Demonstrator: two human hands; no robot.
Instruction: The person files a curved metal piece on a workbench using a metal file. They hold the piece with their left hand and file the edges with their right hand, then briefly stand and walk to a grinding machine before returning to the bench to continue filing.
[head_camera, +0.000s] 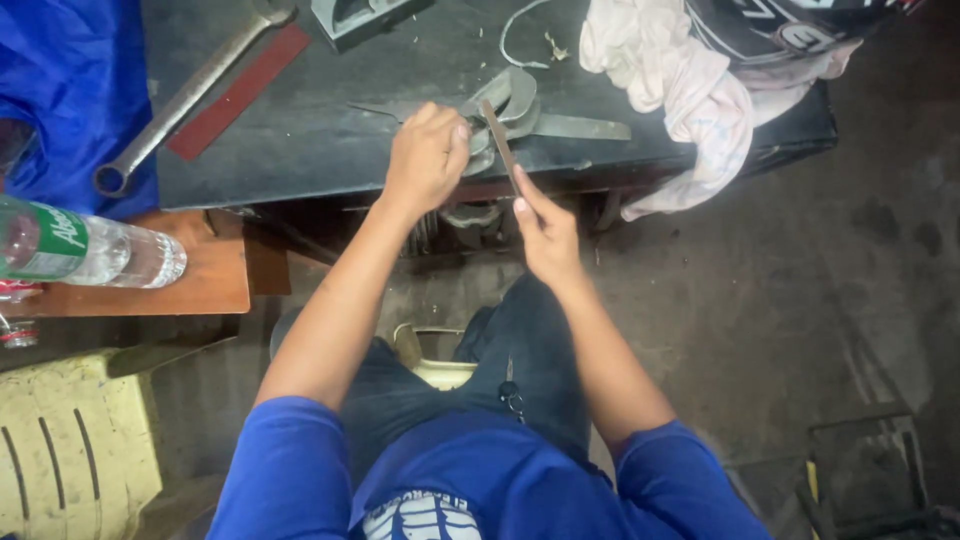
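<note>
Right hand (545, 235) — thin flat file (500, 145) across scissors (510, 110)

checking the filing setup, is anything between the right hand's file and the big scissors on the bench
Nothing visible does. The right hand holds the thin file so it lies straight across the scissors, which the left hand pins at the bench edge. The cloth lies off to the side.

A dark, scuffed surface (300, 140) spans the top, above a stained grey concrete floor (780, 300) (dimly lit). A brown wooden shelf (200, 285) and yellow plastic crate (75, 450) sit left.
</note>
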